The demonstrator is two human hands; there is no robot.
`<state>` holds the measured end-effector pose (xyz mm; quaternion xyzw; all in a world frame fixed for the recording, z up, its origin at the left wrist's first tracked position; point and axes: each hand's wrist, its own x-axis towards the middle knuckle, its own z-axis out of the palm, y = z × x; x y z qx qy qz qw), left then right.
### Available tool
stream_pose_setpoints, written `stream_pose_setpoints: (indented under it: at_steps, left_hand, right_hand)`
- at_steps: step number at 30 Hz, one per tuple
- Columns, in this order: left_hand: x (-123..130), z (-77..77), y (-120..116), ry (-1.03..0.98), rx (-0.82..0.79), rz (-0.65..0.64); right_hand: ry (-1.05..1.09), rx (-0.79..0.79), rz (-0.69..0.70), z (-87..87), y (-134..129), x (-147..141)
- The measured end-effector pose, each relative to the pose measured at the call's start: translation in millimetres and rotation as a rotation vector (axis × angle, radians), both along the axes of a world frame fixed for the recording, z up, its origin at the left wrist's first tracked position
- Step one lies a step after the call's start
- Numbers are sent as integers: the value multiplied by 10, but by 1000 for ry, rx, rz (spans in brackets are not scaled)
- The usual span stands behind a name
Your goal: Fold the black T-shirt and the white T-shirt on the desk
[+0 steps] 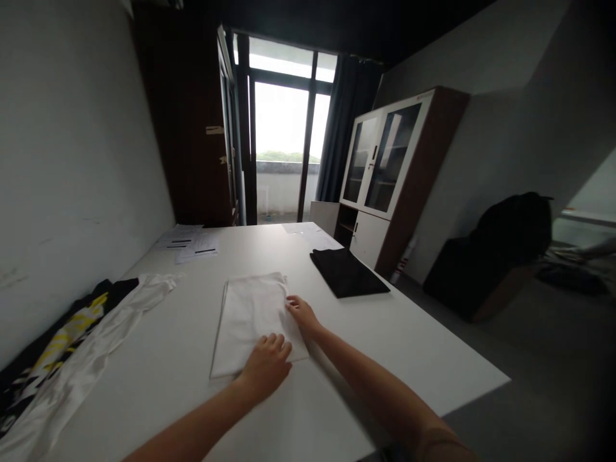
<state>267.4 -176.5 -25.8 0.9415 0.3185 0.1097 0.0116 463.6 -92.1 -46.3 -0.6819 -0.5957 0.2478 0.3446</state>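
Observation:
A white garment (250,314), folded into a rough rectangle, lies on the white table (337,346) in front of me. My left hand (267,360) rests on its near edge, palm down, with the fingers extended over the cloth and nothing held. At the right edge of the garment, my right hand (303,314) touches the fabric with its fingers slightly apart; its thumb is hidden. Beyond my right hand, a folded black garment (349,273) lies flat near the table's right edge. I cannot tell the exact kind of either garment.
Along the left wall lie a crumpled white garment (96,353) and a black one with yellow print (72,333). Printed papers (192,247) sit at the far left. Past the table stand a glass-doored cabinet (385,160) and a large window (282,122). A dark bulky shape (491,256) is at right.

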Motion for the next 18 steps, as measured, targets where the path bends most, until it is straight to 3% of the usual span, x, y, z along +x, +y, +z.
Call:
stream_pose_setpoints:
  at_steps: [3, 7, 13, 18]
  left_hand:
    - [258, -48, 38, 29, 49, 4]
    - [329, -113, 121, 1, 11, -21]
    - [252, -94, 152, -389, -283, -37]
    - [346, -198, 136, -689, -587, -48]
  right_hand:
    - [104, -58, 14, 31, 170, -4]
    - [43, -15, 127, 20, 349, 17]
    - [101, -54, 135, 80, 589, 56]
    - [158, -65, 122, 111, 736, 82]
